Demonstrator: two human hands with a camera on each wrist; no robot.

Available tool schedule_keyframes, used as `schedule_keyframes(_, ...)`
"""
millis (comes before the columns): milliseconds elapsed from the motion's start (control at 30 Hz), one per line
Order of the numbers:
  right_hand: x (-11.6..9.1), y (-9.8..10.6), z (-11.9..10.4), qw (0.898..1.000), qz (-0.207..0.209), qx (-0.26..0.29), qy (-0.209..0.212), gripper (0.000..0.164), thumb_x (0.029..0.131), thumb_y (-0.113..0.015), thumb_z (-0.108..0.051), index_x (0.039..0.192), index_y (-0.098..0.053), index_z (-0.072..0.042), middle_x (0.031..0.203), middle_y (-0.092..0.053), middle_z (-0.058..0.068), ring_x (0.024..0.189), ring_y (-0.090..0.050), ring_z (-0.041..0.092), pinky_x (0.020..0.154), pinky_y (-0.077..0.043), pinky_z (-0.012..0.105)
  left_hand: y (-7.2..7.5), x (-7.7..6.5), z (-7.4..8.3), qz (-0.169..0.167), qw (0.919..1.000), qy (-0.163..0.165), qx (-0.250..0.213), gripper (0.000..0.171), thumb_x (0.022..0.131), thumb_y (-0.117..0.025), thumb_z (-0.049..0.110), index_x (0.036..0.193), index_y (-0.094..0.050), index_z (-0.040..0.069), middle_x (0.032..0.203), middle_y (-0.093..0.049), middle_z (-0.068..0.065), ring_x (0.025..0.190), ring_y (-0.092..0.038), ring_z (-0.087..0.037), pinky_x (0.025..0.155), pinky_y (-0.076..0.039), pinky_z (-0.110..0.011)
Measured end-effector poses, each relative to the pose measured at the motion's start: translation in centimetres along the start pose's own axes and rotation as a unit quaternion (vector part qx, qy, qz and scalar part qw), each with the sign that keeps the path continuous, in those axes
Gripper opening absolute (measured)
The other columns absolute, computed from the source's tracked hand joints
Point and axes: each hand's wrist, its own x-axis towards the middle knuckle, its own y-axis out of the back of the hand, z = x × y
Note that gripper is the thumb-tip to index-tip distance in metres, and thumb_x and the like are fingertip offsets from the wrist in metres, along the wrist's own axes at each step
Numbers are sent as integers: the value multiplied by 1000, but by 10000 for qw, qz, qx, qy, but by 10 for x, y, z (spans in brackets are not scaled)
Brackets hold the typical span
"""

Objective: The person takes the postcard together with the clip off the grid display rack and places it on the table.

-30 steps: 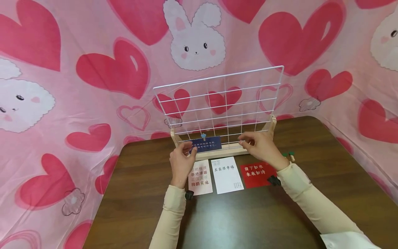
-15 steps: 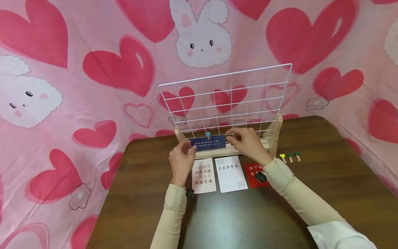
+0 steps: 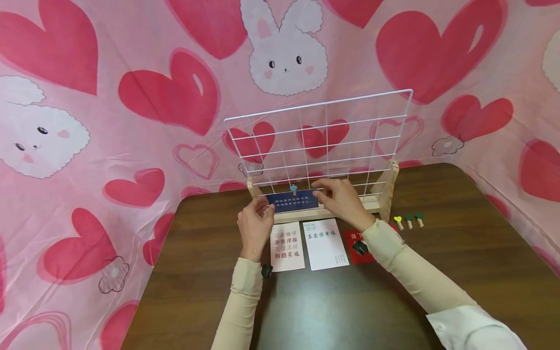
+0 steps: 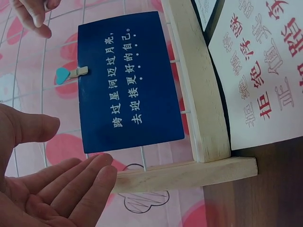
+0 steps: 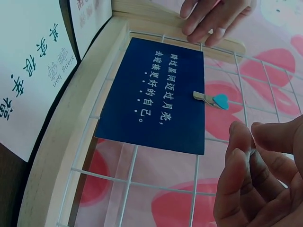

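A dark blue card with pale writing hangs low on a white wire grid rack. A small wooden clothespin with a light blue heart is on its top edge, near the middle. My left hand is at the card's left end, thumb and fingers apart in the left wrist view, holding nothing. Just off the right end is my right hand, fingers loosely bent. Its thumb and index fingertips are close together in the right wrist view, with nothing visible between them.
A wooden base carries the grid. Before it lie a pale card with red writing, a white card and a red card, partly hidden by my right wrist. To the right lie a yellow-heart clothespin and two green-topped clothespins.
My right hand has moved left to the card's right end, uncovering the yellow-heart clothespin. The left hand stays by the left end. The head view has shifted slightly.
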Motion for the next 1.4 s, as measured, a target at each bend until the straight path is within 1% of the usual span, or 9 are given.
schedule_keyframes(167,3,-7,0,10000,-16,22,-70,26,95,-74,-15,119,-77,-5,61,-63,3,52,-52,12,51,-35,26,-1,1,1,-21,9999,23,97,33,90,-79,18,119,-76,3,114,-80,-16,98,-80,-29,93,-60,-50)
schedule_keyframes(367,7,-15,-1,9999,-25,63,-87,28,96,-73,-14,122,-76,-5,60,-60,2,51,-48,12,49,-31,24,-3,-1,1,-203,9995,117,202,35,90,-78,19,122,-75,4,118,-79,-16,102,-79,-31,97,-58,-51)
schedule_keyframes(633,15,-26,-6,10000,-31,26,-75,32,94,-75,-13,125,-75,-4,61,-61,4,54,-48,13,50,-32,26,-11,-1,-3,-408,9987,161,262,37,91,-78,21,125,-74,5,123,-77,-17,110,-77,-32,100,-57,-54)
schedule_keyframes(767,19,-31,-7,9999,-80,-36,-79,34,95,-75,-13,127,-74,-5,59,-60,3,53,-48,13,49,-31,25,-14,0,-4,-408,9988,147,225,38,90,-79,18,127,-73,6,122,-76,-18,110,-77,-34,98,-58,-55)
schedule_keyframes(867,20,-34,-8,9999,-96,-8,-132,34,95,-74,-13,129,-74,-6,58,-59,3,51,-47,12,48,-29,25,-16,0,-5,-387,9987,99,320,36,90,-79,16,124,-74,6,120,-77,-18,108,-78,-33,97,-58,-56)
schedule_keyframes(1000,21,-40,-8,9998,-99,54,-149,35,96,-73,-14,130,-73,-6,59,-62,2,50,-47,11,47,-29,24,-17,0,-7,-337,9984,27,446,33,89,-80,16,120,-74,7,117,-78,-18,106,-79,-32,95,-58,-57)
schedule_keyframes(1133,23,-47,-8,9999,-110,21,-123,36,97,-73,-17,131,-72,-7,60,-63,1,51,-47,10,48,-29,24,-18,0,-8,-318,9984,11,467,34,89,-80,16,122,-74,9,117,-78,-18,106,-79,-32,95,-58,-57)
schedule_keyframes(1267,25,-51,-7,9999,77,-69,-54,35,96,-73,-18,130,-74,-9,59,-61,1,51,-47,10,47,-28,24,-19,1,-8,-348,9984,37,445,37,89,-80,15,125,-73,9,119,-78,-17,107,-78,-33,97,-57,-56)
schedule_keyframes(1400,26,-52,-8,9997,238,-80,-3,32,96,-74,-18,128,-75,-10,62,-66,2,52,-52,11,46,-30,24,-19,2,-8,-332,9985,37,430,39,90,-80,15,127,-72,9,119,-78,-17,109,-78,-31,100,-56,-57)
